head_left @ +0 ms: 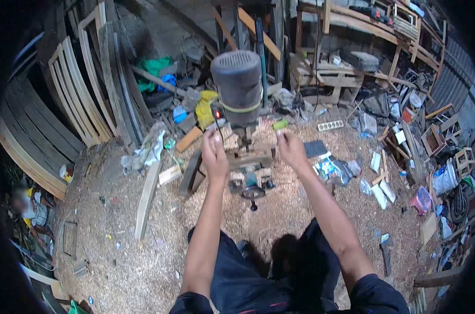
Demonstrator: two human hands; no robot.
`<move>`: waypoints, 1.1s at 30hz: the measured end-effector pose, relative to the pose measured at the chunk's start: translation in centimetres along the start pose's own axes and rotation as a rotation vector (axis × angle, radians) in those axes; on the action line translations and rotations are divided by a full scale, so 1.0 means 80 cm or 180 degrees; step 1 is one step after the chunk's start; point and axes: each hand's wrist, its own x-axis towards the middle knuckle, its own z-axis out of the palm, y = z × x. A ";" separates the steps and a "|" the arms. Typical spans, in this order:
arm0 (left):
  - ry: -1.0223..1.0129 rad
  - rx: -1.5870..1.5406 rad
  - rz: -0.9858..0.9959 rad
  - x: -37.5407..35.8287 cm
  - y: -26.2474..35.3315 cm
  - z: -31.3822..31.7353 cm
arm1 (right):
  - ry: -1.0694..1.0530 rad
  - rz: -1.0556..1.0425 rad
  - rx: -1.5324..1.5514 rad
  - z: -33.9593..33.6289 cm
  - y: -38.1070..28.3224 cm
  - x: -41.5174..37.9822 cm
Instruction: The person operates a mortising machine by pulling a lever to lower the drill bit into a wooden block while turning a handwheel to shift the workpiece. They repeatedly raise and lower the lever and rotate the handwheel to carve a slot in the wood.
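A drill-press-like machine with a dark motor housing (236,78) stands in front of me, a yellowish band round its lower part. Below the motor are a chuck (244,140) and a clamp bed with a round handwheel (253,192). My left hand (215,159) is raised at the machine's left, fingers curled in, beside a dark cable and a red-lit switch (217,113). On the other side, my right hand (292,149) has its fingers drawn together just below a green handle-like piece (280,124). Whatever either hand may grip is too small to make out.
Wood shavings cover the floor (112,209). A curved wooden piece (147,201) lies left of the machine. Curved boards (80,97) lean at the left, where a person (36,209) sits. A wooden bench (331,73) and cluttered scraps line the right; a hammer-like tool (386,256) lies there.
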 end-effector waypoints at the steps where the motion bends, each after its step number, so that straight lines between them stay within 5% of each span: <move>1: 0.0207 -0.0131 0.0279 0.038 0.026 0.013 | 0.0172 -0.0169 0.0107 -0.017 -0.027 0.029; 5: 0.0726 0.0281 0.1654 0.175 0.115 0.071 | 0.1126 -0.0796 0.0827 -0.060 -0.122 0.148; 7: 0.0497 0.0038 0.1523 0.214 0.118 0.105 | 0.0970 -0.0695 0.1536 -0.063 -0.149 0.224; 9: 0.0708 0.1050 0.1820 0.218 0.105 0.119 | 0.1075 -0.0692 0.1394 -0.062 -0.165 0.299; 11: 0.0828 0.0956 0.1841 0.219 0.103 0.123 | 0.1030 -0.0343 0.1012 -0.058 -0.178 0.360; 16: 0.0818 0.0902 0.1933 0.218 0.097 0.125 | 0.0377 -0.0410 0.1435 -0.034 -0.210 0.417; 19: 0.0878 0.0838 0.1985 0.223 0.089 0.127 | 0.2150 -0.0524 0.0588 0.022 -0.195 0.491; 23: 0.1015 0.0883 0.2169 0.220 0.088 0.127 | 0.0692 0.0275 0.2230 -0.049 -0.250 0.363; 25: 0.0970 0.0902 0.2180 0.217 0.085 0.127 | 0.1446 0.0374 0.2132 -0.053 -0.242 0.336; 33: 0.0397 0.0740 0.2119 0.188 0.065 0.104 | 0.0610 -0.0513 0.3217 -0.053 -0.169 0.155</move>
